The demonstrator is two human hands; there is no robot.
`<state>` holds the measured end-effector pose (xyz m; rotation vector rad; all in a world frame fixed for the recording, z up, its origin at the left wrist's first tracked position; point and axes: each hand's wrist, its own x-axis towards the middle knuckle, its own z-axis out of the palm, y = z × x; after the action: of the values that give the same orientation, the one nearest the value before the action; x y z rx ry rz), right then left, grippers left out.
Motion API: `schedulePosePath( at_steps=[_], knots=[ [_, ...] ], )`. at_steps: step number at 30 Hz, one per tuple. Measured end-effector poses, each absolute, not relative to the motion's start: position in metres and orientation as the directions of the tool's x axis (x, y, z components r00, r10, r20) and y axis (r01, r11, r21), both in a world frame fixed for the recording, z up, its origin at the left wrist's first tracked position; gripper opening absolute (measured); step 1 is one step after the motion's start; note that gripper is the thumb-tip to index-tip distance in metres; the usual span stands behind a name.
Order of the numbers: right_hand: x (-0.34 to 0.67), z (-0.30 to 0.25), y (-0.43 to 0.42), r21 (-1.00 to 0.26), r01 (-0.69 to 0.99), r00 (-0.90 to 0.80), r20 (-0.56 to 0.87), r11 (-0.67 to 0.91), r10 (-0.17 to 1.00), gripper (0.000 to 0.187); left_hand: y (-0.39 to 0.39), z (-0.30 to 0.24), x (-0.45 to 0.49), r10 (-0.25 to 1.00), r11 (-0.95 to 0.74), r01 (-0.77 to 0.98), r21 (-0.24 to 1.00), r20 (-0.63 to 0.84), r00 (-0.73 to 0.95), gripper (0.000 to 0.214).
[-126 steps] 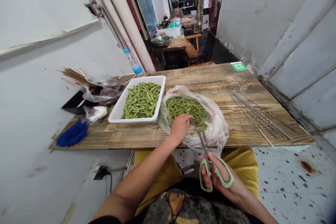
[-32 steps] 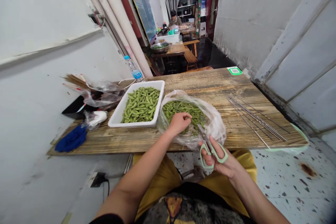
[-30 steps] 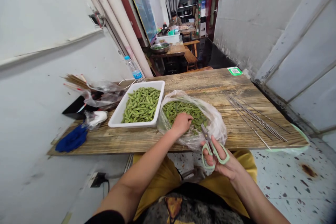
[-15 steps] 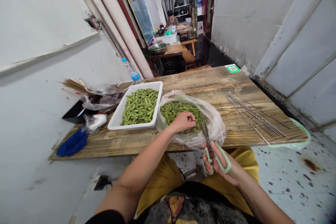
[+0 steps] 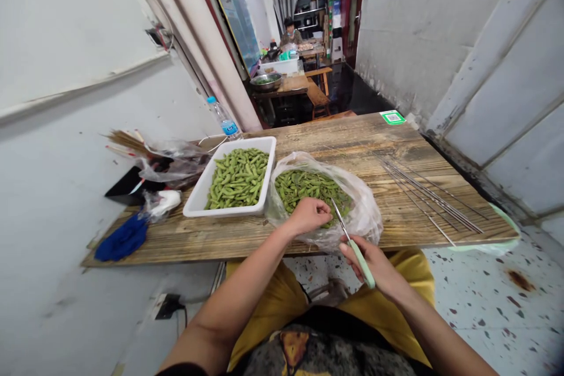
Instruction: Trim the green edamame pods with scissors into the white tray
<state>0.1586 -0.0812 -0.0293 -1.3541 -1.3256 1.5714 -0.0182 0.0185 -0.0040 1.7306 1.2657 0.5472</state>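
Over the near side of a clear plastic bag of green edamame pods, my left hand has its fingers pinched together; what they hold, if anything, is too small to make out. My right hand grips scissors with pale green handles, seen edge-on. Their blades point up and away, with the tips close to my left fingertips. Left of the bag, a white tray holds a heap of edamame pods.
Several thin metal skewers lie on the wooden table at right. A water bottle stands behind the tray. A blue cloth, a black dustpan-like container and plastic wrappings sit at left. Another person sits at a far table.
My right hand has turned the scissors from face-on to edge-on, and their tips have come nearer my left fingers. My left hand has shifted slightly down and right in view.
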Motion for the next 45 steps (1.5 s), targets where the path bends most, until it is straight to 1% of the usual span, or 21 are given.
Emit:
schedulePosePath(
  at_steps=[3,6,11,14,18,21,23,25,27,28,29,31,33,35,38,41,45],
  knots=[
    [0.162,-0.029,-0.079,-0.955,0.281,-0.221,-0.16,-0.094,0.962,0.032,0.017,0.003,-0.018,0.899,-0.112,0.559,0.822,-0.156,0.409,0.011],
    [0.166,-0.026,-0.078,-0.909,0.417,-0.256,-0.124,-0.006,0.959,0.032,0.016,0.009,-0.018,0.894,-0.106,0.599,0.794,-0.188,0.407,0.011],
    [0.17,-0.02,-0.078,-0.847,0.531,-0.255,-0.172,-0.011,0.951,0.05,0.018,0.015,-0.017,0.898,-0.079,0.635,0.769,-0.221,0.379,0.01],
    [0.169,-0.018,-0.078,-0.824,0.566,-0.238,-0.183,-0.016,0.954,0.056,0.018,0.017,-0.016,0.893,-0.089,0.637,0.766,-0.222,0.391,0.008],
    [0.169,-0.017,-0.077,-0.809,0.588,-0.212,-0.174,-0.016,0.962,0.057,0.02,0.02,-0.018,0.882,-0.099,0.63,0.77,-0.225,0.414,0.006],
    [0.169,-0.018,-0.075,-0.803,0.595,-0.187,-0.173,-0.028,0.967,0.05,0.022,0.019,-0.021,0.873,-0.074,0.587,0.806,-0.232,0.429,0.008],
    [0.169,-0.022,-0.074,-0.828,0.56,-0.165,-0.146,-0.029,0.975,0.044,0.023,0.017,-0.022,0.883,-0.038,0.538,0.842,-0.224,0.413,0.01],
    [0.168,-0.026,-0.075,-0.892,0.447,-0.131,-0.143,-0.07,0.981,0.043,0.024,0.015,-0.022,0.905,0.014,0.477,0.879,-0.214,0.367,0.013],
    [0.165,-0.028,-0.078,-0.951,0.244,-0.132,-0.229,-0.192,0.965,0.048,0.023,0.012,-0.02,0.915,0.103,0.386,0.917,-0.24,0.325,0.015],
    [0.164,-0.027,-0.08,-0.954,0.131,-0.158,-0.289,-0.27,0.944,0.05,0.022,0.01,-0.018,0.91,0.161,0.318,0.934,-0.265,0.318,0.017],
    [0.162,-0.026,-0.083,-0.94,0.035,-0.197,-0.341,-0.341,0.919,0.052,0.021,0.008,-0.017,0.902,0.22,0.236,0.947,-0.29,0.32,0.019],
    [0.158,-0.022,-0.087,-0.902,-0.073,-0.255,-0.396,-0.426,0.882,0.052,0.019,0.005,-0.013,0.89,0.309,0.051,0.95,-0.308,0.336,0.026],
    [0.156,-0.019,-0.089,-0.892,-0.101,-0.273,-0.401,-0.441,0.874,0.05,0.016,0.003,-0.009,0.897,0.341,-0.093,0.936,-0.293,0.332,0.032],
    [0.154,-0.017,-0.089,-0.896,-0.118,-0.283,-0.383,-0.428,0.879,0.048,0.014,0.0,-0.005,0.907,0.342,-0.16,0.926,-0.281,0.313,0.036],
    [0.152,-0.018,-0.088,-0.912,-0.137,-0.277,-0.338,-0.385,0.899,0.045,0.008,-0.004,0.002,0.92,0.322,-0.173,0.931,-0.265,0.288,0.038],
    [0.15,-0.022,-0.086,-0.927,-0.118,-0.261,-0.318,-0.357,0.911,0.042,0.004,-0.008,0.007,0.929,0.31,-0.182,0.933,-0.257,0.267,0.038],
    [0.15,-0.03,-0.083,-0.917,-0.112,-0.262,-0.344,-0.382,0.902,0.041,0.006,-0.009,0.0,0.907,0.372,-0.229,0.9,-0.299,0.296,0.038]
  ],
)
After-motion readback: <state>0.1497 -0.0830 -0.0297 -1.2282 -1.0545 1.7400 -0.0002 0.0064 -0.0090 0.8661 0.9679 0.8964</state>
